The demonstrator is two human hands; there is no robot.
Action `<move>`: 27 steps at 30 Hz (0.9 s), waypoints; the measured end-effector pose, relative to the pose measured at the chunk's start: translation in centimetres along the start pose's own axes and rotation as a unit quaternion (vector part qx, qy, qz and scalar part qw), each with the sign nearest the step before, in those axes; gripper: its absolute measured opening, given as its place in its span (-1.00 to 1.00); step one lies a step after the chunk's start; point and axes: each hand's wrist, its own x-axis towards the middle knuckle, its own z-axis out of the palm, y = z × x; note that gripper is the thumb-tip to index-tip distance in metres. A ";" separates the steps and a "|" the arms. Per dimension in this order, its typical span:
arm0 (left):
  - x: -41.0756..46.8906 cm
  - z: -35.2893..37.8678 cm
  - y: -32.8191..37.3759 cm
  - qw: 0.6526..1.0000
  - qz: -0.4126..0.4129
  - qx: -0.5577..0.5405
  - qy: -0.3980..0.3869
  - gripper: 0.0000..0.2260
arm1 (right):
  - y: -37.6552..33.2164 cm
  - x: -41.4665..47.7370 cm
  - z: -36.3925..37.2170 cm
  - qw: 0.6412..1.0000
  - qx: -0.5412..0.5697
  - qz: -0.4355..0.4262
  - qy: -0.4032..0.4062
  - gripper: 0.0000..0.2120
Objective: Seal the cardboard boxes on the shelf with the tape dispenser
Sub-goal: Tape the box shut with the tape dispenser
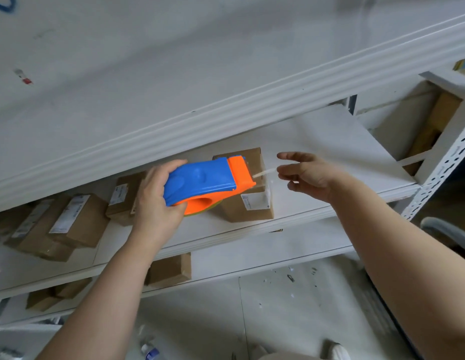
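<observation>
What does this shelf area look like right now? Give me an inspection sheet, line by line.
Surface: white shelf board, holding boxes.
Job's things: tape dispenser held over a cardboard box; tape end pulled out; more boxes to the left.
Clutter: small scraps on the floor.
Grippers: left hand grips the tape dispenser; right hand open, beside the tape end.
Cables: nothing seen.
Surroundings: white wall, perforated shelf post, lower-shelf box.

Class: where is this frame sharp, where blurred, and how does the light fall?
Head view, centre: the blue-and-orange plastic tape dispenser, held by the left hand, is sharp; head view, left edge: brown cardboard boxes blur; head view overall: soft light, faint shadows.
</observation>
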 end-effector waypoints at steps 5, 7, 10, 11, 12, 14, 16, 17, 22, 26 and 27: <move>0.4 -0.4 1.4 0.999 0.034 0.041 0.006 -0.39 | 1.1 0.8 0.3 0.999 0.043 0.003 0.000 -0.60; 0.6 -0.6 1.9 0.997 0.048 0.051 0.019 -0.41 | 1.4 1.0 0.4 0.998 0.065 0.002 -0.001 -0.61; 0.8 -0.4 2.8 0.995 0.066 0.065 0.043 -0.42 | 1.8 1.2 0.4 0.996 0.092 0.000 0.001 -0.62; 0.9 -0.2 3.1 0.994 0.067 0.070 0.048 -0.42 | 1.8 1.3 0.3 0.995 0.098 0.000 0.003 -0.62; 0.9 0.0 3.4 0.993 0.069 0.077 0.051 -0.42 | 1.9 1.3 0.3 0.995 0.103 0.000 0.007 -0.62; 0.9 0.3 3.9 0.991 0.078 0.093 0.055 -0.42 | 2.0 1.5 0.3 0.994 0.110 0.002 0.014 -0.62; 0.9 0.6 4.2 0.989 0.084 0.103 0.058 -0.42 | 2.3 1.7 0.4 0.992 0.121 0.011 0.016 -0.62; 0.9 0.6 4.4 0.989 0.085 0.106 0.059 -0.42 | 2.4 1.8 0.5 0.992 0.128 0.016 0.013 -0.62; 1.2 0.4 4.8 0.985 0.106 0.125 0.053 -0.45 | 2.9 2.0 1.3 0.986 0.161 0.032 0.003 -0.63; 1.4 0.3 4.8 0.981 0.120 0.144 0.040 -0.39 | 3.3 2.4 1.5 0.988 0.152 0.038 0.015 -0.60; 1.4 0.2 4.8 0.981 0.123 0.148 0.038 -0.39 | 3.3 2.5 1.5 0.989 0.142 0.040 0.017 -0.60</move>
